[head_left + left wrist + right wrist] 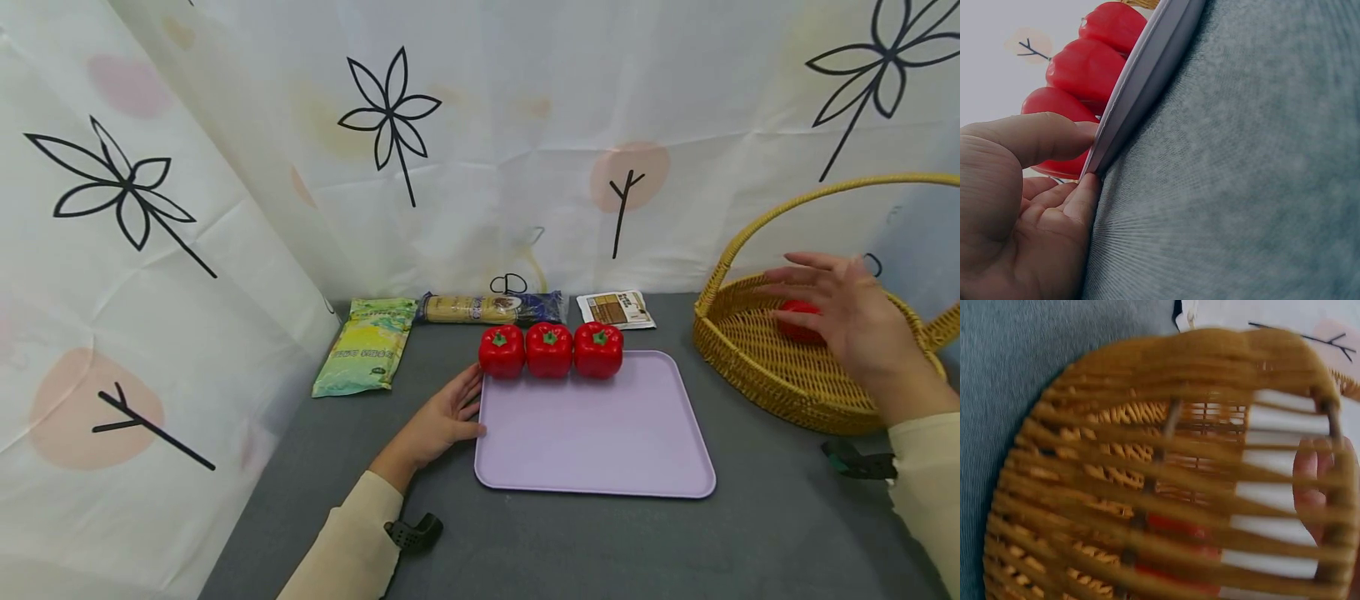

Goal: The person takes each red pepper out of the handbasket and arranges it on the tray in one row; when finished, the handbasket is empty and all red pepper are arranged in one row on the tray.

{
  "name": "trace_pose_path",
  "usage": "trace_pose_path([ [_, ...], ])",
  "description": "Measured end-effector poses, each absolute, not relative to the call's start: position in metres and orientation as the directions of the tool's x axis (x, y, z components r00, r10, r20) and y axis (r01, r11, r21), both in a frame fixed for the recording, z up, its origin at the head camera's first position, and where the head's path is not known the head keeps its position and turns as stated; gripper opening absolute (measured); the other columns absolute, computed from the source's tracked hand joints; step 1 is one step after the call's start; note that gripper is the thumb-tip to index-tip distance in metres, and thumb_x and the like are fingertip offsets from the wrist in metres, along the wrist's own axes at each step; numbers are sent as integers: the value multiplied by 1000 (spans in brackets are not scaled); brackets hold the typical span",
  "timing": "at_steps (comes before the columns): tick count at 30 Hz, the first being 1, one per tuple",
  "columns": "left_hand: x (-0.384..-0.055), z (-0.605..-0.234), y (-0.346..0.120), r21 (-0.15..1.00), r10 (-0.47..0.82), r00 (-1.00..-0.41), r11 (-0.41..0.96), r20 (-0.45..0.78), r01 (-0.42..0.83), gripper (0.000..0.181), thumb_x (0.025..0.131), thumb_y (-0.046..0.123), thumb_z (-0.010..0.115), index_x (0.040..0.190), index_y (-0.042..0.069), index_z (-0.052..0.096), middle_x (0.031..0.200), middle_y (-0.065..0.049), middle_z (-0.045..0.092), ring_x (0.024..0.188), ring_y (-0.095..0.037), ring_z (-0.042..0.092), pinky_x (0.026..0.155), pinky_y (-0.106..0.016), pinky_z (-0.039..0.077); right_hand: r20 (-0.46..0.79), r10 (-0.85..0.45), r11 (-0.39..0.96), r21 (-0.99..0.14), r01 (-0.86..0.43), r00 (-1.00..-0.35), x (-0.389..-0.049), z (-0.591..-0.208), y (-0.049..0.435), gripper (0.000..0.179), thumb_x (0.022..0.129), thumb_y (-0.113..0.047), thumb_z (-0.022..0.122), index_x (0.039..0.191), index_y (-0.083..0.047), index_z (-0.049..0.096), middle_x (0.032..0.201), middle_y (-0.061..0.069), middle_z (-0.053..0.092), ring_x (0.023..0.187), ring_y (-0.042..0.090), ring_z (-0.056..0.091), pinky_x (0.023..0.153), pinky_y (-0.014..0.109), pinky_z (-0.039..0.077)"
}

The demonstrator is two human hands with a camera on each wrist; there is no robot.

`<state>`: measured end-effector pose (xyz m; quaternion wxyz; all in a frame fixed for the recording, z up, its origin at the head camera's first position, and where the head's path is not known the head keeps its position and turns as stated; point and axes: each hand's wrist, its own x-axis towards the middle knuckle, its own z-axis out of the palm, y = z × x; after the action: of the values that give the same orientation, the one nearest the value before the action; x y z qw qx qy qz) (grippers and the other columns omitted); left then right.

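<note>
In the head view, my left hand point(444, 421) rests at the left edge of a lilac tray point(592, 442), its fingers loosely extended. The left wrist view shows the thumb point(1063, 139) and fingertips right at the tray's rim point(1141, 81). Three red bell peppers point(550, 351) stand in a row along the tray's far edge. On the right, my right hand point(862, 321) hovers over a wicker basket point(795, 392) with its fingers spread. A red pepper point(799, 322) inside is partly covered by those fingers. Basket weave hides most of this hand in the right wrist view.
Behind the tray lie a pack of noodles point(487, 308) and a small white-and-brown packet point(617, 310). A green-yellow bag point(365, 346) is at the back left. The basket's tall handle point(787, 205) arches above the right hand. A printed curtain point(487, 150) borders the grey table.
</note>
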<state>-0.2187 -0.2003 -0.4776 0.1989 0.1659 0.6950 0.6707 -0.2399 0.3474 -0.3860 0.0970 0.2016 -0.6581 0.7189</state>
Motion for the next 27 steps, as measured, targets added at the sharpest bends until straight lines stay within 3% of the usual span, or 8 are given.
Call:
trace_pose_path([
  [11, -218, -478, -199, 999, 500, -865, 46, -45, -25, 105, 92, -22, 69, 175, 6, 11, 180, -7, 16, 163, -23, 21, 122, -35, 35, 356, 112, -102, -924, -367, -928, -243, -395, 376, 52, 118, -44, 41, 158, -12, 52, 146, 3, 58, 129, 18, 52, 86, 15, 51],
  [16, -217, -478, -198, 999, 502, -864, 44, -37, -18, 104, 92, -21, 69, 174, 4, 11, 180, -9, 16, 163, -25, 20, 122, -37, 35, 348, 188, -17, -934, -358, -918, -240, -400, 383, 47, 119, -42, 39, 157, -18, 54, 144, -3, 59, 132, 13, 50, 101, 13, 46],
  [19, -217, -479, -198, 999, 502, -864, 45, -38, -18, 104, 92, -22, 69, 174, 4, 11, 180, -8, 16, 163, -24, 21, 123, -37, 35, 359, 215, 21, -932, -363, -908, -238, -404, 387, 47, 119, -43, 38, 157, -19, 54, 142, -6, 60, 131, 10, 51, 103, 10, 42],
  [25, -217, -479, -197, 998, 497, -867, 54, -49, -25, 105, 91, -22, 70, 175, 6, 13, 180, -5, 18, 162, -21, 23, 122, -35, 35, 378, 247, -47, -915, -401, -892, -237, -410, 388, 47, 119, -40, 39, 155, -16, 56, 136, -6, 64, 125, 10, 55, 88, 11, 46],
  [27, -217, -479, -197, 998, 495, -868, 55, -48, -25, 105, 91, -21, 70, 175, 6, 13, 180, -5, 17, 162, -21, 23, 123, -35, 35, 368, 274, -21, -921, -388, -888, -235, -411, 388, 46, 119, -39, 39, 155, -16, 57, 135, -8, 64, 125, 9, 55, 102, 13, 43],
])
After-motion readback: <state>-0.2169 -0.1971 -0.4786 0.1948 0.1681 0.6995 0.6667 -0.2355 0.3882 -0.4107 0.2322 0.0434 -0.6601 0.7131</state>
